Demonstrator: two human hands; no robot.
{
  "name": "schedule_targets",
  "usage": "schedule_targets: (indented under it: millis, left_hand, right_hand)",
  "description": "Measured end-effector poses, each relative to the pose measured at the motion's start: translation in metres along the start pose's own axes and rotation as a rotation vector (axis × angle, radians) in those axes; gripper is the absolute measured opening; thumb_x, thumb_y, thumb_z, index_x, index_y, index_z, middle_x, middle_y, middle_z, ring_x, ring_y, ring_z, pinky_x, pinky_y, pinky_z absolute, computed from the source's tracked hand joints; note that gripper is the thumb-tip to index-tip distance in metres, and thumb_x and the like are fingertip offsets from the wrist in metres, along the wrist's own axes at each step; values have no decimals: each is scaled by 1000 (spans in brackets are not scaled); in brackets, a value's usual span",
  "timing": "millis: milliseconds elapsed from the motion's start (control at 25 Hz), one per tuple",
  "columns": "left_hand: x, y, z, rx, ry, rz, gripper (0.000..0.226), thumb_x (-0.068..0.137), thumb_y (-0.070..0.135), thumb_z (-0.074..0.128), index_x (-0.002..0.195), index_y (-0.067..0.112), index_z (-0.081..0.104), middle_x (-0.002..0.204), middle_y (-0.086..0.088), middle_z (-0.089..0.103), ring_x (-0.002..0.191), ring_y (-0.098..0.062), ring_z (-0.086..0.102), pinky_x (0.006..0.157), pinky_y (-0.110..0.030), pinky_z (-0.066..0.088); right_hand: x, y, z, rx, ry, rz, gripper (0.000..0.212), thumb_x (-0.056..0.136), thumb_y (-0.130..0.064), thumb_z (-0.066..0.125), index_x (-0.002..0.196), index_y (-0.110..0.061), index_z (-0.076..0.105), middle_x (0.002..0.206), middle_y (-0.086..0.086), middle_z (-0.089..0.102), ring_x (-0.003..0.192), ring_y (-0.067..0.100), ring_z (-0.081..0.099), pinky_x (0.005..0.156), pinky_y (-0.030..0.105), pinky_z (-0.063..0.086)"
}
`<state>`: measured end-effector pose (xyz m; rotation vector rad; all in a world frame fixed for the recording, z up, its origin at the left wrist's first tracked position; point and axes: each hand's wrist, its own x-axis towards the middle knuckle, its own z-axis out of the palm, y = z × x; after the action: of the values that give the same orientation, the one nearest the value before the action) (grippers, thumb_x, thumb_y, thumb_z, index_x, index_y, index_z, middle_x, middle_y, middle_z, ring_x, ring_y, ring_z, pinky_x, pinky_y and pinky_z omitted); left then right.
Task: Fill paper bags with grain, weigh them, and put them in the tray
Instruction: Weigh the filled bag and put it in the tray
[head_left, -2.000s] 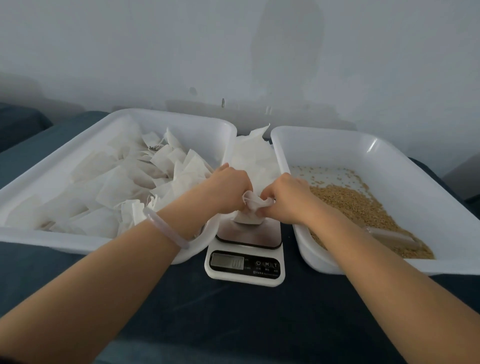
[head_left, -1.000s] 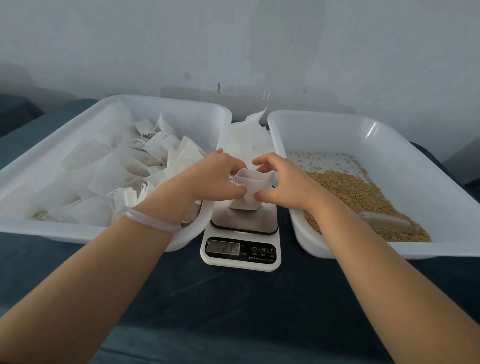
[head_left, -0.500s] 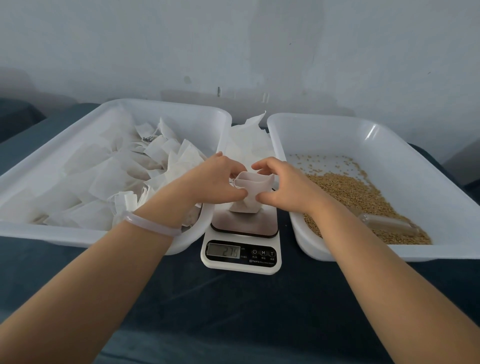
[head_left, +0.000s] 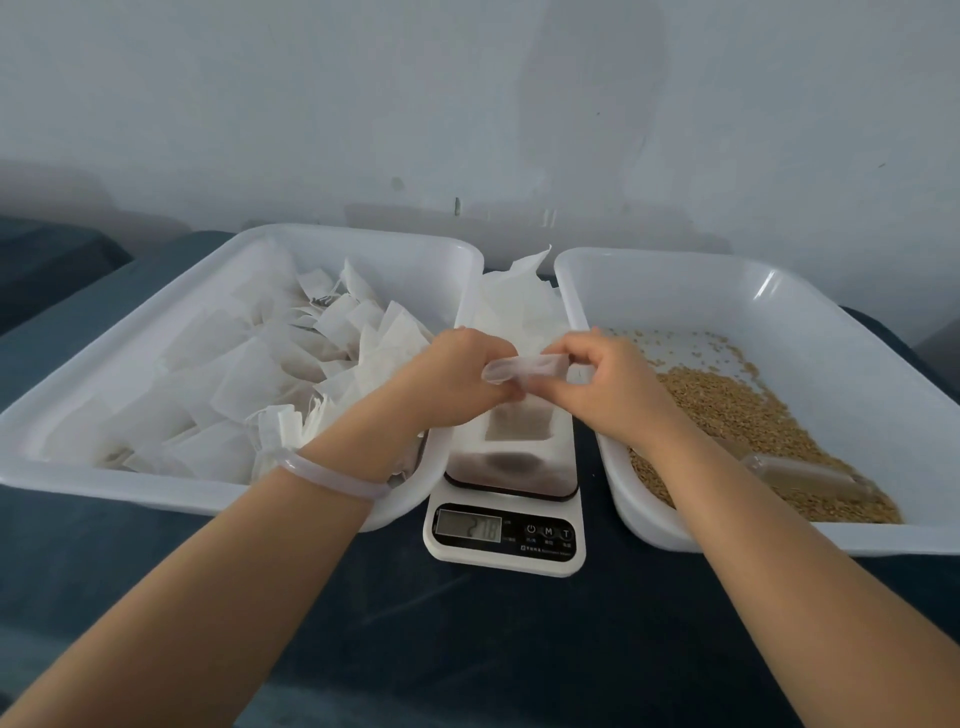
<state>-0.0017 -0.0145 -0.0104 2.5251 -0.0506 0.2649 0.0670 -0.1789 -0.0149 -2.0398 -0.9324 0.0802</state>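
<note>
Paper bag (head_left: 519, 426) stands on the scale (head_left: 506, 538), between the two trays. Left hand (head_left: 457, 382) and right hand (head_left: 608, 389) each pinch its rolled top edge. Left tray (head_left: 78, 480) holds a heap of white bags (head_left: 234, 374); right tray (head_left: 675, 291) holds grain (head_left: 737, 415) and a scoop (head_left: 800, 475); all on a dark counter (head_left: 493, 649).

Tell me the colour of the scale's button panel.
Black button panel on the white scale; head view.

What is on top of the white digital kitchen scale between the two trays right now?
One small white paper bag stands on the scale. The left hand and right hand pinch its folded top. The paper covers its contents, so they cannot be seen.
</note>
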Motion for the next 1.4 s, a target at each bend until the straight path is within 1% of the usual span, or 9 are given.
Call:
schedule_targets:
  millis: [80,320,480,560,720,880,1000,1200,1400]
  left_hand:
    - [1,0,-2,-198,166,-25,31,79,14,69,55,13,49,48,10,40,49,-6,34,49,-18,29]
    - [-2,6,-5,-368,237,13,27,75,19,70,57,16,50,50,12,42,51,-7,36,50,-20,31]
    - [1,-9,-33,-475,753,-163,16,73,21,59,66,8,53,56,10,48,55,-10,41,53,-26,35]
    - [-1,-25,-43,-221,891,-389,18,78,19,53,74,3,47,60,3,45,58,-17,40,52,-29,31]
    - [-4,-44,-35,90,399,-600,10,79,4,49,73,7,42,77,-4,47,82,-32,53,65,-32,37]
    - [-7,-47,-35,-194,300,-724,23,78,-1,43,98,-5,53,92,-19,61,82,-38,66,75,-43,56]
    - [-12,-48,-33,163,234,-865,46,82,2,45,126,-4,34,116,-22,54,107,-40,55,86,-39,46]
    - [-4,-31,-28,230,455,-451,39,84,6,51,123,9,48,122,-15,49,116,-32,41,91,-35,34]
    - [6,-17,0,-12,202,-295,47,88,25,57,132,16,44,131,-8,42,117,-25,45,98,-31,36]
  right_hand:
    - [-1,-4,-3,198,-7,14,34,66,-30,82,95,-26,64,89,-13,69,89,-2,62,78,11,46]
    - [-1,-4,-1,126,-87,36,25,66,-34,81,86,-32,66,78,-20,69,74,-7,62,66,9,44]
    - [-2,-4,-2,146,-62,34,41,68,-48,74,106,-37,60,96,-19,68,94,-9,60,86,13,41]
    - [-2,-3,-1,115,-72,48,41,68,-52,71,106,-40,59,95,-21,68,97,-7,60,89,18,42]
    - [-1,-1,-1,66,-71,48,38,70,-53,68,105,-41,59,92,-21,69,101,1,60,96,31,44]
    - [-2,-2,-1,66,-79,44,31,74,-48,69,103,-43,57,90,-23,68,99,-2,59,95,28,44]
    - [0,-1,0,72,-74,51,27,79,-42,69,103,-41,58,89,-23,68,99,-3,59,93,25,43]
    - [-3,-5,-1,73,-65,80,23,84,-32,66,104,-39,59,86,-24,67,98,-5,58,84,16,40]
    - [25,-22,5,-233,-159,204,32,92,-27,55,121,-14,56,112,-4,64,109,15,57,89,26,43]
